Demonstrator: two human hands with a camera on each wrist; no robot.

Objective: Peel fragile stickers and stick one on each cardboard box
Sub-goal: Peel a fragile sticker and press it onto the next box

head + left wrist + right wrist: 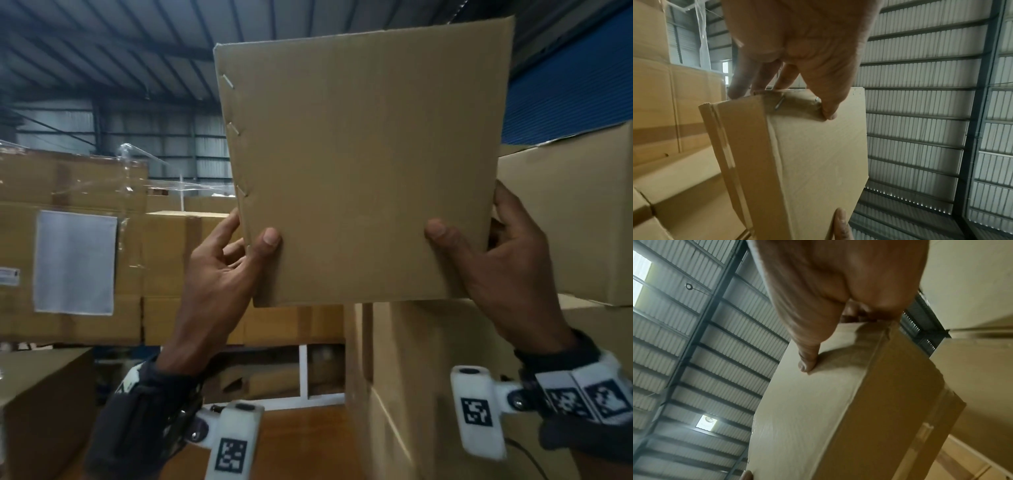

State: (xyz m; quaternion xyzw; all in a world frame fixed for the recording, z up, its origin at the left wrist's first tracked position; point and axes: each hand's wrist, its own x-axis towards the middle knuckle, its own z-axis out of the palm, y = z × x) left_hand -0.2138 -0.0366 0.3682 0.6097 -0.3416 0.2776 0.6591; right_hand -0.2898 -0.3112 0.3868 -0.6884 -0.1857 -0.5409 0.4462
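Observation:
A plain brown cardboard box (363, 164) is held up in the air in front of me, its broad face toward the head camera, with staples down its left edge. My left hand (236, 246) grips its lower left corner, thumb on the front face and fingers behind. My right hand (486, 240) grips the lower right corner the same way. The left wrist view shows the box (807, 162) from below with my left hand (797, 91) clamped on its corner; the right wrist view shows the box (838, 410) under my right hand (818, 344). No sticker is visible on it.
Stacked cardboard boxes (428, 377) stand directly below and to the right (575, 219). More wrapped cartons (68, 257) with a white label (75, 262) fill the left. A brown floor or table surface (301, 442) lies low between them. Warehouse roof above.

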